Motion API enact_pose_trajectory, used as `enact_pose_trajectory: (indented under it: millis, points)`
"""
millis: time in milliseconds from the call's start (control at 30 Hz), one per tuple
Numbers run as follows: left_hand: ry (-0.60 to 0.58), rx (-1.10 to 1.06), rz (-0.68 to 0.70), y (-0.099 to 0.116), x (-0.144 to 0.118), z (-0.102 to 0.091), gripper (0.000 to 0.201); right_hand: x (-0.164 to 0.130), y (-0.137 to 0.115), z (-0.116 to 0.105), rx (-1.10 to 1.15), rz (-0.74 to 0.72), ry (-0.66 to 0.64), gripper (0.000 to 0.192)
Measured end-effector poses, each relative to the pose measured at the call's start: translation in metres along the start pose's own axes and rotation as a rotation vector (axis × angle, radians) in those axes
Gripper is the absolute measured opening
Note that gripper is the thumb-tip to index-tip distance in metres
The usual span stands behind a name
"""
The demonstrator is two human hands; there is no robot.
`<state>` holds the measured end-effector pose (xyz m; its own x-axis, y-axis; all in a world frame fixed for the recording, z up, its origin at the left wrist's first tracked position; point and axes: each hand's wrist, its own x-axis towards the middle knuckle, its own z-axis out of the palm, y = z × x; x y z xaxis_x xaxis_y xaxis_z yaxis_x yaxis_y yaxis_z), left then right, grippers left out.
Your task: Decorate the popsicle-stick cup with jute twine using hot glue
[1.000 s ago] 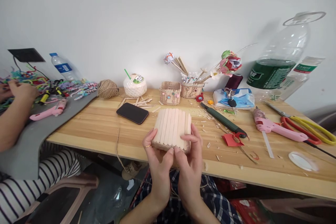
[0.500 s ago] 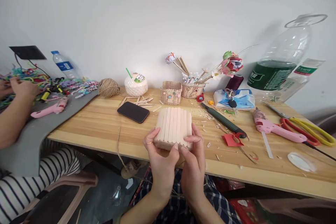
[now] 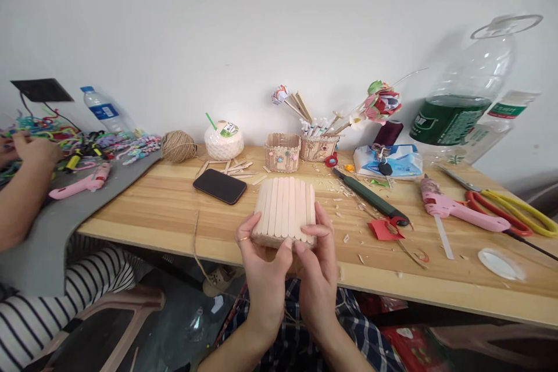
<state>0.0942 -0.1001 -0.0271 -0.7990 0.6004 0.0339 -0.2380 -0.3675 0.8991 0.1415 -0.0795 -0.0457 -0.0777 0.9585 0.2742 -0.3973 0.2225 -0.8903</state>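
I hold a small box made of pale wooden craft sticks (image 3: 285, 209) above the near edge of the wooden table (image 3: 174, 209). My left hand (image 3: 261, 267) grips its lower left side, a ring on one finger. My right hand (image 3: 318, 267) grips its lower right side, thumb on the front face. Both thumbs press near the box's bottom edge. The box's flat stick panel faces me and its inside is hidden.
On the table lie a black phone (image 3: 220, 186), a twine ball (image 3: 179, 147), two small stick boxes (image 3: 283, 153), a green-handled knife (image 3: 370, 199), a pink glue gun (image 3: 453, 210), scissors (image 3: 510, 212) and a large bottle (image 3: 462, 104). A person in striped sleeves works at the left (image 3: 26, 186).
The stick box has tilted slightly in my hands, its face turning more square to me. Both hands keep their grip.
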Motion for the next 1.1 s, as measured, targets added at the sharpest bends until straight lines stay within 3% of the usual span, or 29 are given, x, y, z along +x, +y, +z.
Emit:
enact_pose_trajectory:
  millis: [200, 467, 667, 800, 1000, 1100]
  points:
    - [0.007, 0.017, -0.006, 0.001, 0.000, 0.000, 0.055, 0.004, 0.000, 0.000, 0.039, 0.038, 0.036, 0.003]
    - [-0.019, 0.149, -0.016, 0.012, 0.026, -0.013, 0.051, 0.020, 0.007, -0.016, -0.008, 0.074, -0.158, 0.014]
    - [-0.125, 0.150, -0.064, 0.016, 0.043, -0.020, 0.047, 0.023, 0.009, -0.015, -0.093, 0.013, -0.150, 0.018]
    - [-0.125, 0.128, -0.092, 0.018, 0.041, -0.020, 0.042, 0.020, 0.004, -0.015, -0.146, -0.026, -0.163, 0.018]
    - [-0.214, 0.171, -0.110, 0.021, 0.046, -0.020, 0.050, 0.012, -0.002, -0.016, -0.276, -0.080, -0.227, 0.028]
    - [-0.294, 0.216, -0.041, 0.016, 0.058, -0.026, 0.057, 0.008, -0.007, -0.022, -0.312, -0.080, -0.332, 0.036]
